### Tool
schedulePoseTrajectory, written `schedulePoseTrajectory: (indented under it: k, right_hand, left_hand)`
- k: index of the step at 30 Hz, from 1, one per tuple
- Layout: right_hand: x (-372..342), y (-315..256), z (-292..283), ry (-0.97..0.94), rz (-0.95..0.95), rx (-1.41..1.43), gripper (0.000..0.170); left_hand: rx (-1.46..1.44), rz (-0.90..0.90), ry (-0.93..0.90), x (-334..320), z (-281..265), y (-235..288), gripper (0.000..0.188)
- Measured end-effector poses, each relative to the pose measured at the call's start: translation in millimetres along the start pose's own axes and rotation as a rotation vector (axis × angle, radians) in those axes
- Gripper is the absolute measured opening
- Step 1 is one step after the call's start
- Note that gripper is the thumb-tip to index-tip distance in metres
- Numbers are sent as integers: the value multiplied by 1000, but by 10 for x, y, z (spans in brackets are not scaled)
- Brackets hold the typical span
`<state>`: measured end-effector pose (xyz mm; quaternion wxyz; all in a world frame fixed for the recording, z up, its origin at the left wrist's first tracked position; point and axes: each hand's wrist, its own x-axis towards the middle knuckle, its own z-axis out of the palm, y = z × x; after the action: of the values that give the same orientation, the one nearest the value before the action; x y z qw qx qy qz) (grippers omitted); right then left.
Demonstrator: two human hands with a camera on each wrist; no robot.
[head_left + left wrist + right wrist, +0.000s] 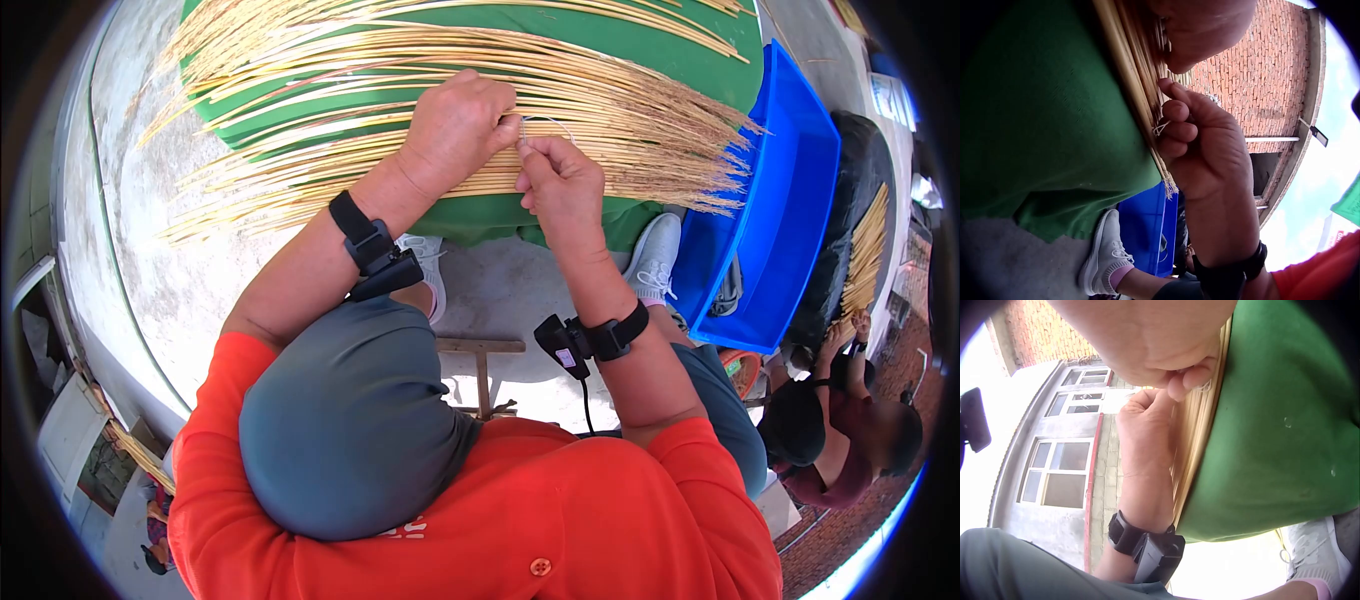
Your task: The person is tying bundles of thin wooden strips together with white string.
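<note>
Long pale dried stalks [620,110] with bushy brown tips lie in a row across a green cloth [480,222]. Over their middle, my left hand [458,125] pinches a thin white string [553,121] between curled fingers and thumb. Close beside it, my right hand [566,185] has thumb and forefinger pinched on the same string, which arcs in a small loop above the stalks. In the left wrist view, white string [1160,129] shows by the right hand's curled fingers. Several turns of string [1204,387] lie at the stalks in the right wrist view.
To the right of the cloth stands a blue plastic bin [790,200]. More stalks [230,35] lie at the far side of the cloth. A wooden stool [482,365] is between the legs. Another person [850,440] sits at right near a bundle of stalks [866,250].
</note>
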<state>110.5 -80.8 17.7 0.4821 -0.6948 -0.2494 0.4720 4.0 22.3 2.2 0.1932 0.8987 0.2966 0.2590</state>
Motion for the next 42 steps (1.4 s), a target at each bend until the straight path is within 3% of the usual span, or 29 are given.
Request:
schedulePoseTrajectory:
  k: [18, 32, 36, 38, 39, 41, 42]
  right_hand:
    - [86, 63, 69, 68, -69, -65, 12]
    - [152, -53, 67, 51, 127, 111, 12]
    - [183, -243, -69, -43, 168, 8, 11]
    - [199, -435, -181, 101, -147, -355, 9]
    - [245, -424, -225, 98, -143, -360, 9]
    - [404, -399, -255, 59, -577, -706, 9]
    - [426, -418, -224, -31, -484, -704, 10]
  left_hand:
    - [-9, 2, 34, -46, 8, 32, 12]
    - [-55, 20, 37, -71, -36, 86, 7]
    - [-53, 31, 35, -73, -97, 83, 5]
    - [-43, 34, 53, -87, -107, 77, 5]
    - [-43, 36, 49, -90, -110, 71, 5]
    - [-42, 40, 47, -87, -112, 68, 5]
    - [-43, 38, 43, -86, -117, 77, 5]
